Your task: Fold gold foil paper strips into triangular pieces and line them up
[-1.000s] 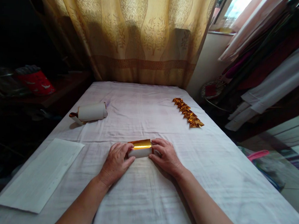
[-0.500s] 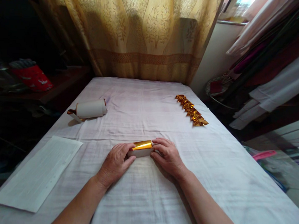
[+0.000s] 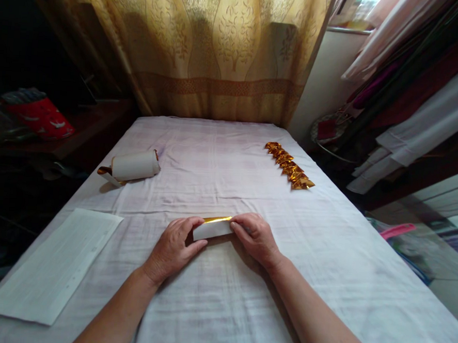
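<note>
Between my two hands is a small sheet of gold foil paper, curled over so that its white back faces me and a thin gold strip shows along the top. My left hand grips its left end, thumb low in front and fingers over the top. At the right end, my right hand pinches the paper between thumb and fingers. Some fingertips are hidden behind the paper. Farther right lies a row of folded gold foil pieces, overlapping one another.
A loose white roll with gold inside lies at the left of the cloth-covered surface. Nearer me is a white printed sheet. A red container stands on a dark shelf at left. Clothes hang at right; a curtain hangs behind.
The paper has turned in my hands: its broad gold face has narrowed to a strip, and more white shows. The whole view has shifted slightly.
</note>
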A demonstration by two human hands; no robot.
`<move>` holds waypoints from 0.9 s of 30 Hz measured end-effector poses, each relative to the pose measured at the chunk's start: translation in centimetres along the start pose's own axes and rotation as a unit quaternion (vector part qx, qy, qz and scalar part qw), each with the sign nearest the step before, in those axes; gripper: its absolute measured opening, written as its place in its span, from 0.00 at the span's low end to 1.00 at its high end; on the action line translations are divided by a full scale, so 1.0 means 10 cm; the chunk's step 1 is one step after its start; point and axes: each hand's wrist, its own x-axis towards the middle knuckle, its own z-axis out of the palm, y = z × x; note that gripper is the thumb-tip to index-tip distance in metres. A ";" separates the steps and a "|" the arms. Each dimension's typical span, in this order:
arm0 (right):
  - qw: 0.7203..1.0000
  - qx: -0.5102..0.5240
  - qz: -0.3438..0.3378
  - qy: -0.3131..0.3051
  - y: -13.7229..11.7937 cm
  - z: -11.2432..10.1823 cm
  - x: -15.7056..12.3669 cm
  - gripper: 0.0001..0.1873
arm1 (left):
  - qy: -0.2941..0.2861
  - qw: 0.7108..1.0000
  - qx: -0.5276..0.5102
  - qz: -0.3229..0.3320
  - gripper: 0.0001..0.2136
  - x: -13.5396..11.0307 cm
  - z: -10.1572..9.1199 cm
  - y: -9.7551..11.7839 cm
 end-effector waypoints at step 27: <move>0.993 0.007 0.100 0.059 -0.14 0.12 0.00 0.14 | 0.060 0.992 -0.020 -0.109 0.20 0.00 0.05 0.10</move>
